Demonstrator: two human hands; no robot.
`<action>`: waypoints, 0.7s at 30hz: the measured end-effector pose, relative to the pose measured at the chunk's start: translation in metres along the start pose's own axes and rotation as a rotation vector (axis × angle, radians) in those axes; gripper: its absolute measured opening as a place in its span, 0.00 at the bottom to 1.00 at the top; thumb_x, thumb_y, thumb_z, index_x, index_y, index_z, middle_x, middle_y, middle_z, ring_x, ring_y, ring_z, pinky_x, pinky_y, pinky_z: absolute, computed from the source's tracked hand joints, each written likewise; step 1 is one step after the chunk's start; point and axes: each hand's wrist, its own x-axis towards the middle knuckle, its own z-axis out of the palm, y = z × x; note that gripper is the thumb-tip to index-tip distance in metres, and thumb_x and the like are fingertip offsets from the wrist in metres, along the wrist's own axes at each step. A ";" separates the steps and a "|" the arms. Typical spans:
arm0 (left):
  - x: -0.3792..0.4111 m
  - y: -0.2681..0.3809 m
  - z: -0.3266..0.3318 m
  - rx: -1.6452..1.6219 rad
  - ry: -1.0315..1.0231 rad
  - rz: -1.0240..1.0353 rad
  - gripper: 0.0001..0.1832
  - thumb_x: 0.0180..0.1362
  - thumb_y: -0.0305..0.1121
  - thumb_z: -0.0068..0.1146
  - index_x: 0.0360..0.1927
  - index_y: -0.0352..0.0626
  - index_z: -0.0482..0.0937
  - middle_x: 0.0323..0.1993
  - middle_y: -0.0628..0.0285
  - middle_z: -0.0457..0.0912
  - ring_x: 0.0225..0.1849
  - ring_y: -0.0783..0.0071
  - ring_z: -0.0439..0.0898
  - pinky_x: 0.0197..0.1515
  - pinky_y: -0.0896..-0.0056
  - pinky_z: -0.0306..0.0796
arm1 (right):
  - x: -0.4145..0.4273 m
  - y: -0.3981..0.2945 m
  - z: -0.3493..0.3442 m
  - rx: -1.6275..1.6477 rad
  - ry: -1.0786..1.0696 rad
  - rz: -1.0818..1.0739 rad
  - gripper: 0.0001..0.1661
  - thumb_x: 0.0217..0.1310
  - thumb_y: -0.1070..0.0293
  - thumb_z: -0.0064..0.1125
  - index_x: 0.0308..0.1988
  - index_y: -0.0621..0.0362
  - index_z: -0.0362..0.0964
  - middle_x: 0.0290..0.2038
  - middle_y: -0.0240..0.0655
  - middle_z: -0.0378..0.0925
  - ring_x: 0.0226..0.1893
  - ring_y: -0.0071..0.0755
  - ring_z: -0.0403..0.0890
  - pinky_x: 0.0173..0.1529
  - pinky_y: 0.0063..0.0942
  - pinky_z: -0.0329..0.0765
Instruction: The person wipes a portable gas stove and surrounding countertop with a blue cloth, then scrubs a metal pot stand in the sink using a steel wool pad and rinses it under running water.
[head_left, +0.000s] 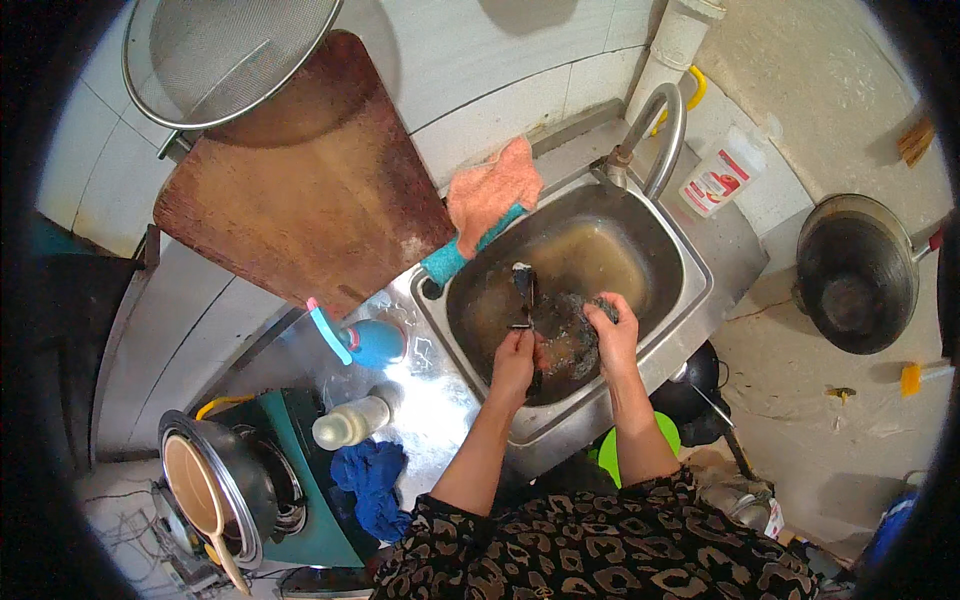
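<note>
Both hands are over a stainless steel sink (694, 281) that holds cloudy brownish water. My left hand (516, 366) grips a dark-handled metal utensil (527, 296), held upright in the view; its exact kind I cannot tell. In my right hand (615, 330) is a metal scouring pad (601, 309), pinched between thumb and fingers at the sink's right side. Splashed, rippled water lies between the two hands. A curved metal faucet (670, 135) rises behind the sink's far right corner. An orange cloth (495, 191) and a teal cloth (446, 261) drape over the sink's far left edge.
Left of the sink stand a blue spray bottle (375, 343), a whitish bottle (352, 422) and a crumpled blue cloth (371, 487). A wooden cutting board (315, 180) leans behind. A pot with a ladle (196, 484) sits on the stove. A labelled jug (721, 176) is right of the faucet; a wok (859, 274) hangs farther right.
</note>
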 end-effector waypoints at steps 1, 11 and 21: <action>0.000 -0.003 0.000 0.068 0.008 0.010 0.13 0.65 0.38 0.44 0.31 0.39 0.72 0.22 0.65 0.73 0.22 0.76 0.71 0.27 0.72 0.67 | 0.003 0.003 0.004 -0.028 -0.053 -0.003 0.11 0.50 0.72 0.63 0.36 0.58 0.72 0.29 0.28 0.74 0.29 0.20 0.72 0.34 0.20 0.71; -0.006 -0.021 0.014 0.478 0.108 0.395 0.09 0.62 0.33 0.48 0.36 0.37 0.74 0.20 0.59 0.74 0.22 0.75 0.69 0.28 0.69 0.65 | 0.034 0.057 0.018 -0.367 -0.222 -0.031 0.18 0.48 0.65 0.67 0.37 0.64 0.71 0.31 0.37 0.78 0.31 0.26 0.75 0.38 0.28 0.73; -0.009 -0.014 0.019 0.369 0.137 0.300 0.09 0.62 0.33 0.47 0.35 0.37 0.74 0.21 0.60 0.73 0.23 0.77 0.68 0.28 0.70 0.65 | 0.010 0.036 0.023 -0.589 -0.238 -0.139 0.17 0.53 0.62 0.61 0.36 0.65 0.70 0.29 0.42 0.77 0.31 0.32 0.75 0.40 0.31 0.72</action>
